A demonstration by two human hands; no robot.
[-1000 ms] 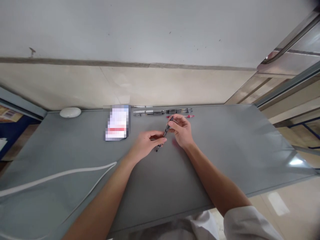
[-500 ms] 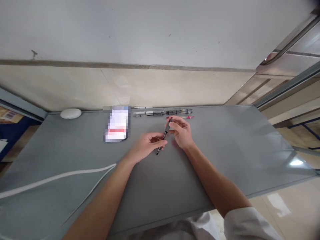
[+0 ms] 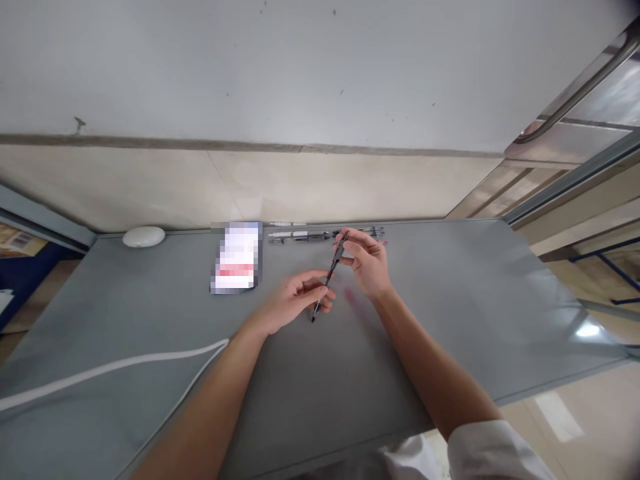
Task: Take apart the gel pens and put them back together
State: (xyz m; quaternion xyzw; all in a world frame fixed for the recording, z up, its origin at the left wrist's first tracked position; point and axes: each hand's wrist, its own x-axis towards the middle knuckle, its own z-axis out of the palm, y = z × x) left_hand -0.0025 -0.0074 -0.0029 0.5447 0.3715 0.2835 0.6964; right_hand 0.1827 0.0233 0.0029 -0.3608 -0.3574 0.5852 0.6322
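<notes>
Between my two hands is a slim black pen [image 3: 336, 259], tilted, its upper end to the right and its lower end near the table. My right hand [image 3: 367, 261] pinches the dark upper part between thumb and fingers. Lower down, my left hand [image 3: 303, 299] has its thumb and fingers closed around the thinner, partly clear lower part. Behind the hands, several pens [image 3: 305, 235] lie in a row near the back edge of the grey table [image 3: 450, 300]. A red pen there is mostly hidden by my right hand.
A phone [image 3: 236, 257] with a lit, pixelated screen lies left of the pens. A white rounded object [image 3: 144, 236] sits at the back left. A white cable [image 3: 130, 362] crosses the left side of the table. The wall [image 3: 350, 180] rises behind the back edge.
The view has shifted, so the table appears slightly lower. The held pen looks longer and thinner between my hands, with more of its lower part showing.
</notes>
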